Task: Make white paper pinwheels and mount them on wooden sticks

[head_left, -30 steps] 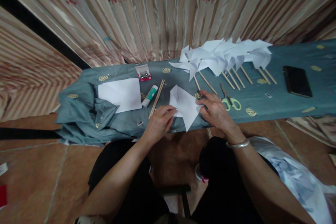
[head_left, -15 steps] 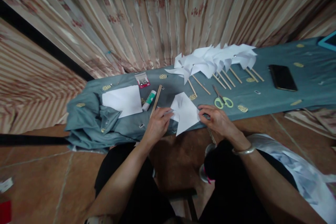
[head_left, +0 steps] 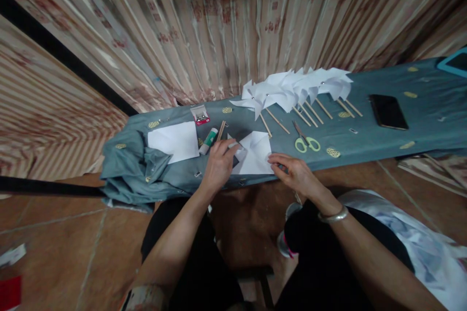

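Observation:
A white cut paper square point(head_left: 257, 153) lies near the table's front edge between my two hands. My left hand point(head_left: 220, 161) has its fingers closed on a flap at the paper's left side. At the right edge, the thumb and fingers of my right hand point(head_left: 292, 171) pinch the same paper. Beside my left hand are a green-and-white glue stick point(head_left: 208, 141) and some wooden sticks point(head_left: 221, 130), partly hidden by that hand. Scissors point(head_left: 306, 142) with light green handles lie beyond my right hand.
Several white paper pinwheels point(head_left: 292, 86) on sticks lie along the back. White paper point(head_left: 175, 142) and a small red-and-clear box of metal pins point(head_left: 201, 115) are on the left. A black phone point(head_left: 388, 112) lies on the right. Bunched cloth point(head_left: 127, 165) covers the table's left end.
The paper has turned between my hands, and its left flap now stands up at my left fingers. My right hand has shifted slightly left and down. The camera view has moved a little.

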`<state>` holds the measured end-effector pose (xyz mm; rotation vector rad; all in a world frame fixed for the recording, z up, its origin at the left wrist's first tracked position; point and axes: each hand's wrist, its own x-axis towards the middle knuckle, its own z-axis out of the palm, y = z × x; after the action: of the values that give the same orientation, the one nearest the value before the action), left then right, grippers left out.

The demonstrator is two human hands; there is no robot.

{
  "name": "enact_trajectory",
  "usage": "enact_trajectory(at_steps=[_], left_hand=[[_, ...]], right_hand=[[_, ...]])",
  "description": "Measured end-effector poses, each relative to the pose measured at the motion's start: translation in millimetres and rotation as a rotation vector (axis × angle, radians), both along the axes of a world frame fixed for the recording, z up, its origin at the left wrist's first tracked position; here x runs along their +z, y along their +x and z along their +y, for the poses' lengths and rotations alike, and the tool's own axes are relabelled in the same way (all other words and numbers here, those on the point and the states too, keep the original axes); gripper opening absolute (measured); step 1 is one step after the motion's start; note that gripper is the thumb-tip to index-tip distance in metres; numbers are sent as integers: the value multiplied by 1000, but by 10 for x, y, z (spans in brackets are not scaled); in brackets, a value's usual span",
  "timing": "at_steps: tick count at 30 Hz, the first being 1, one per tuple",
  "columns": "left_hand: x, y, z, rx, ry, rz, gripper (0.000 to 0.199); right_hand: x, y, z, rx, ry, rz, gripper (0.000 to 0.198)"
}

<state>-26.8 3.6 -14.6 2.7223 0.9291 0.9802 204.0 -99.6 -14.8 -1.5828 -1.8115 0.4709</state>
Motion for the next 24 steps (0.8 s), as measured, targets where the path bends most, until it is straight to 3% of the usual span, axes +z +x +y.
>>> enact_trajectory(at_steps=[4, 9, 18, 24], left_hand=[[-16, 114, -299, -185, -23, 152, 27], [-82, 211, -383, -157, -71, 282, 18], [-49, 90, -223, -122, -68, 180, 21], [-77, 47, -206, -110, -125, 155, 20]], right_hand=[[-23, 20, 26, 12, 56, -52, 30], [-73, 5, 37, 32, 43, -65, 37], [-6, 70, 59, 22, -46, 160, 41], [-80, -58, 125, 38, -102, 237, 29]])
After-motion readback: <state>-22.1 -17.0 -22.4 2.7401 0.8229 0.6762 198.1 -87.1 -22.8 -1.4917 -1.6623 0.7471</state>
